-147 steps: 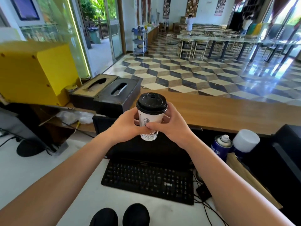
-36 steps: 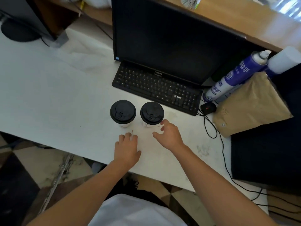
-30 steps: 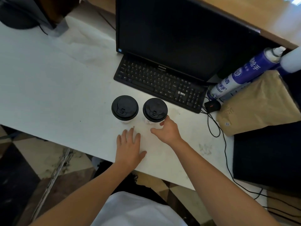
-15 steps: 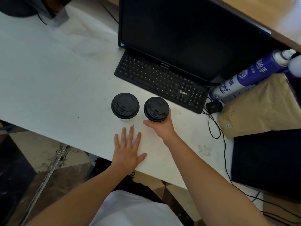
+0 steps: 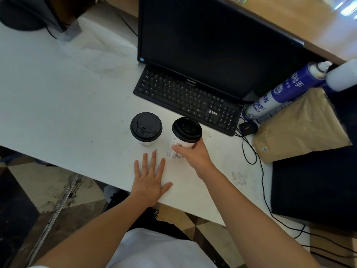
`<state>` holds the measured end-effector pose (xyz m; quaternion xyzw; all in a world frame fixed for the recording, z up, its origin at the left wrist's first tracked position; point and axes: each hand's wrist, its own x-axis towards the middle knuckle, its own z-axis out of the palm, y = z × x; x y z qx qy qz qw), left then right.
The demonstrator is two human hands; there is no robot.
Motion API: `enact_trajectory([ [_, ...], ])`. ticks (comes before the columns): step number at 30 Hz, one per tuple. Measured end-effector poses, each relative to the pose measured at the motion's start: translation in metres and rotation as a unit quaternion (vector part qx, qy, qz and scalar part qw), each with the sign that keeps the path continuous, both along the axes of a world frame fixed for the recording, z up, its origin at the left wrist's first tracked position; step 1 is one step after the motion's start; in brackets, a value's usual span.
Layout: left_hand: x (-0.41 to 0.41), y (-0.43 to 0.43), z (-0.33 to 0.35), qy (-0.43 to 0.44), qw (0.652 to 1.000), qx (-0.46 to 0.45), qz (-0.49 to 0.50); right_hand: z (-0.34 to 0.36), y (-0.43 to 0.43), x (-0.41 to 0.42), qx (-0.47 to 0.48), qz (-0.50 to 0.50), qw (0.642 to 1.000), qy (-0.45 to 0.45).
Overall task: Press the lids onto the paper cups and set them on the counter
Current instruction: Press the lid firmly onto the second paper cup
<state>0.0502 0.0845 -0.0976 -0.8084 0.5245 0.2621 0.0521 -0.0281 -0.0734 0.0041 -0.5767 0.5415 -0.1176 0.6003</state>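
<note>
Two white paper cups with black lids are on the white desk (image 5: 58, 105) in front of the keyboard. The left cup (image 5: 146, 128) stands upright by itself. My right hand (image 5: 195, 154) grips the side of the right cup (image 5: 185, 133), which is tilted and lifted a little. My left hand (image 5: 149, 179) lies flat on the desk with fingers spread, just below the left cup and not touching it. The wooden counter (image 5: 301, 26) runs behind the monitor at the top right.
A black monitor (image 5: 212, 41) and black keyboard (image 5: 185, 99) stand right behind the cups. A blue spray can (image 5: 280, 91), a brown paper bag (image 5: 301, 128) and cables (image 5: 257, 157) lie to the right. Another monitor's base (image 5: 21, 20) is at the far left.
My right hand reached to the right cup, closed on its side and has tipped and raised it. My left hand spread flat on the desk. The left cup stayed put.
</note>
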Motion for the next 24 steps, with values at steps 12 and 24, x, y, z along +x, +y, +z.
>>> enact_trajectory([
  [12,0.006,-0.019,0.044,0.115,0.992,0.038,0.041,0.033,0.017,-0.058,0.072,0.038,0.995,-0.063],
  [24,0.010,-0.052,0.136,0.499,0.832,-0.172,0.169,0.038,0.029,-0.059,0.102,0.022,0.988,-0.111],
])
